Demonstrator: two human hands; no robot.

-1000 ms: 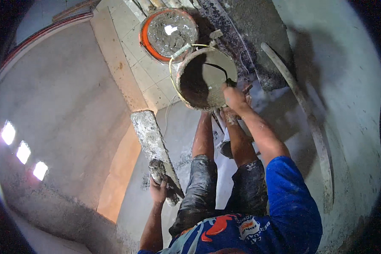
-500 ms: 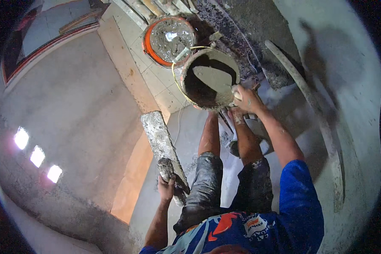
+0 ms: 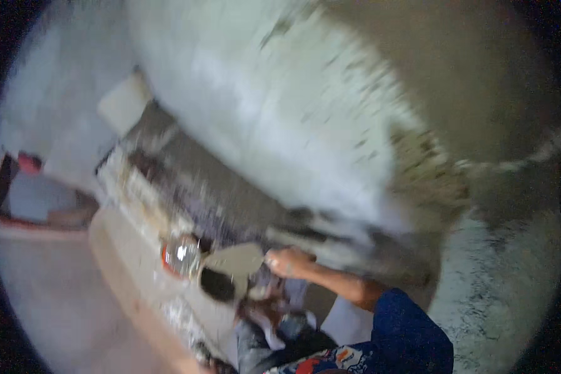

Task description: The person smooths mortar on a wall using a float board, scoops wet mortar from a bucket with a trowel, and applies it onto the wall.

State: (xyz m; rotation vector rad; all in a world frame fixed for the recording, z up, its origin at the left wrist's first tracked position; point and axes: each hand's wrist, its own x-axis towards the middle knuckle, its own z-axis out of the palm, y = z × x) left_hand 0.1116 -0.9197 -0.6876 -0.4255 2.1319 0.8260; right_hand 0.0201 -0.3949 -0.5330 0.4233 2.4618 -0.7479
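The picture is smeared by motion. My right hand [image 3: 290, 262] is closed around the handle of a trowel [image 3: 235, 259], whose broad grey blade is held out over the rim of a bucket [image 3: 220, 285]. Inside that bucket it looks dark. Low at the left, my left hand [image 3: 219, 365] is partly cut off by the lower edge and grips a long float [image 3: 182, 319] with a mortar-splashed face. Beside the first bucket stands an orange-rimmed bucket [image 3: 166, 257] with a shiny wet surface in it.
A plastered wall [image 3: 249, 112] rises ahead, pale and damp-looking, with a rough brownish patch [image 3: 427, 162] at the right. Dark rubble-strewn floor [image 3: 199, 174] runs along its foot. A pale block-like thing [image 3: 126, 103] sits at the far left, above a red-edged opening [image 3: 37, 202].
The view has swung up toward the wall, so both buckets now sit lower. The trowel has come up out of the bucket in my right hand. My left hand still holds the float.
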